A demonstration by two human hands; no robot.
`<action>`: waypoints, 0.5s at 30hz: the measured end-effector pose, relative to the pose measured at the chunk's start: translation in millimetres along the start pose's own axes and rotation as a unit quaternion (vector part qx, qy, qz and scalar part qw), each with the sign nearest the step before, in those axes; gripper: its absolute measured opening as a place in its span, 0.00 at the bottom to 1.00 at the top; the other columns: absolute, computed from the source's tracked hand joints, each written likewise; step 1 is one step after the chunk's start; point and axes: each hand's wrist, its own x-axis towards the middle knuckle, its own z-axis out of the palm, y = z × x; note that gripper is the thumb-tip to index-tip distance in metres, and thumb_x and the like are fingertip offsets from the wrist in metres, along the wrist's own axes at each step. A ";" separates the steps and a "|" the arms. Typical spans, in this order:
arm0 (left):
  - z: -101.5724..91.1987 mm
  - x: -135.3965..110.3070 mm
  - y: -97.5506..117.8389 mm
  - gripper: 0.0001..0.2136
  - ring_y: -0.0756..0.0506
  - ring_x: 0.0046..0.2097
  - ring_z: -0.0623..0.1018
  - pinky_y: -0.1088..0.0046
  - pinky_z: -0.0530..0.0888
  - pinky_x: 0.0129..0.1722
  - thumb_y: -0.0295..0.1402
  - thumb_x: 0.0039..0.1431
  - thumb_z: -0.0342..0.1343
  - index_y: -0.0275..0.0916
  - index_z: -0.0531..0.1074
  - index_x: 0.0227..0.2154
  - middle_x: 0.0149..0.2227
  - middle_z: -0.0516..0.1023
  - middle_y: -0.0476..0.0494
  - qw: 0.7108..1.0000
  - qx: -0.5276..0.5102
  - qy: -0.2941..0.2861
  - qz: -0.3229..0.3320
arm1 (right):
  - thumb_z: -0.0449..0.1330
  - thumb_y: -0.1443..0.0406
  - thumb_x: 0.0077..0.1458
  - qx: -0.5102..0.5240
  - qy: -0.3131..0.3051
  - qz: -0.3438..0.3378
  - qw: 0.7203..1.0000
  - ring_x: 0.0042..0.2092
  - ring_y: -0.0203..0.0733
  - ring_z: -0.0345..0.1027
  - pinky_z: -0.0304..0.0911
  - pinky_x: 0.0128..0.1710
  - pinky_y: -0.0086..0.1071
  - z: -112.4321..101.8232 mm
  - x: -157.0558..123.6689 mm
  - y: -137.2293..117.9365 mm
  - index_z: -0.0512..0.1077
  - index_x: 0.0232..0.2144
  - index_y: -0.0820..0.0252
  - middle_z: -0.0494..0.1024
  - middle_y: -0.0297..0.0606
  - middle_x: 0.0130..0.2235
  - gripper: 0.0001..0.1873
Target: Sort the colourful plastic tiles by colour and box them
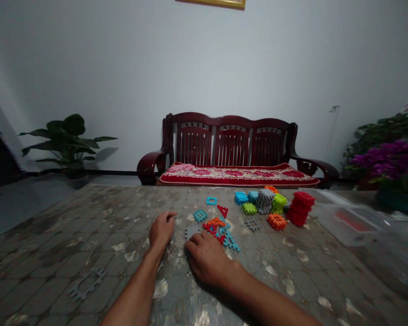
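My left hand [162,229] rests on the table left of the loose pieces, with nothing visible in it and its index finger and thumb slightly apart. Curled fingers of my right hand [206,253] cover the near edge of a grey interlocking plastic tile [191,232]; the fingertips' grip is partly hidden. Right beside that hand lies a jumble of red pieces [211,227], an orange piece [216,222] and teal triangular pieces [230,241]. Just beyond are a teal lattice square [200,215], a blue square frame [211,200] and a red triangle [223,210].
Stacked pieces stand at the right: a red stack [301,208], a grey stack [265,201] and an orange stack [277,221]. Clear plastic boxes [352,224] sit at the right edge. A grey frame piece [87,284] lies near left. A wooden bench [231,140] stands behind the table.
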 end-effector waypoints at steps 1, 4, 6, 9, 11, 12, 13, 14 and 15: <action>-0.2 0.3 -0.1 0.14 0.43 0.47 0.80 0.71 0.73 0.46 0.28 0.61 0.50 0.42 0.80 0.42 0.47 0.83 0.43 1.000 0.001 0.000 0.003 | 0.57 0.66 0.57 0.017 0.008 0.007 1.000 0.48 0.48 0.67 0.62 0.49 0.39 1.7 -1.6 0.6 0.74 0.43 0.60 0.76 0.45 0.46 0.12; -1.6 0.4 0.6 0.14 0.43 0.48 0.80 0.72 0.73 0.46 0.29 0.61 0.50 0.42 0.80 0.43 0.47 0.83 0.44 1.000 0.003 -0.005 0.000 | 0.61 0.66 0.52 0.085 0.044 0.026 0.995 0.51 0.48 0.67 0.62 0.52 0.38 -1.1 -5.6 10.8 0.73 0.49 0.59 0.75 0.44 0.49 0.20; -2.8 0.0 1.7 0.14 0.43 0.48 0.80 0.72 0.73 0.46 0.29 0.61 0.50 0.42 0.80 0.43 0.47 0.83 0.44 1.000 0.004 -0.008 -0.006 | 0.61 0.67 0.51 0.126 0.085 0.033 0.988 0.52 0.47 0.67 0.62 0.54 0.37 -10.0 -7.4 27.2 0.72 0.54 0.59 0.75 0.44 0.50 0.26; -3.5 -0.7 3.0 0.13 0.43 0.48 0.80 0.72 0.73 0.45 0.28 0.61 0.50 0.42 0.80 0.42 0.48 0.83 0.44 1.000 0.008 -0.009 -0.009 | 0.61 0.68 0.50 0.159 0.144 0.055 0.975 0.54 0.47 0.67 0.60 0.57 0.38 -25.1 -10.2 65.6 0.70 0.57 0.57 0.77 0.43 0.51 0.29; -3.1 -0.9 3.1 0.13 0.44 0.48 0.80 0.73 0.73 0.44 0.28 0.61 0.51 0.43 0.80 0.42 0.48 0.83 0.45 1.000 0.015 -0.007 -0.010 | 0.60 0.69 0.49 0.163 0.163 0.086 0.969 0.55 0.48 0.68 0.60 0.58 0.41 -28.1 -13.1 94.6 0.69 0.58 0.57 0.77 0.43 0.53 0.32; -2.8 -0.9 2.8 0.13 0.44 0.48 0.80 0.73 0.73 0.44 0.29 0.61 0.51 0.43 0.80 0.42 0.48 0.83 0.45 1.000 0.017 -0.006 -0.010 | 0.60 0.70 0.47 0.169 0.162 0.096 0.967 0.55 0.48 0.68 0.61 0.58 0.42 -26.4 -14.9 108.3 0.69 0.58 0.58 0.77 0.44 0.53 0.33; -2.4 -0.8 2.5 0.13 0.44 0.47 0.80 0.73 0.72 0.43 0.29 0.61 0.51 0.44 0.80 0.42 0.48 0.83 0.45 1.000 0.019 -0.004 -0.009 | 0.59 0.72 0.46 0.180 0.164 0.102 0.965 0.55 0.48 0.69 0.61 0.58 0.42 -22.6 -17.0 120.5 0.69 0.58 0.58 0.77 0.44 0.54 0.34; -2.0 -0.6 2.2 0.13 0.44 0.47 0.80 0.73 0.72 0.43 0.28 0.61 0.51 0.44 0.80 0.42 0.48 0.83 0.46 1.000 0.021 -0.002 -0.009 | 0.58 0.73 0.46 0.191 0.168 0.112 0.961 0.56 0.47 0.69 0.61 0.58 0.41 -17.6 -19.3 131.0 0.70 0.58 0.58 0.77 0.43 0.55 0.34; -1.6 -0.4 1.9 0.13 0.44 0.47 0.80 0.73 0.72 0.43 0.28 0.61 0.51 0.44 0.80 0.42 0.48 0.83 0.46 1.000 0.021 -0.002 -0.010 | 0.57 0.74 0.46 0.198 0.176 0.134 0.955 0.56 0.46 0.69 0.62 0.58 0.40 -12.1 -21.8 139.4 0.71 0.57 0.57 0.77 0.41 0.55 0.33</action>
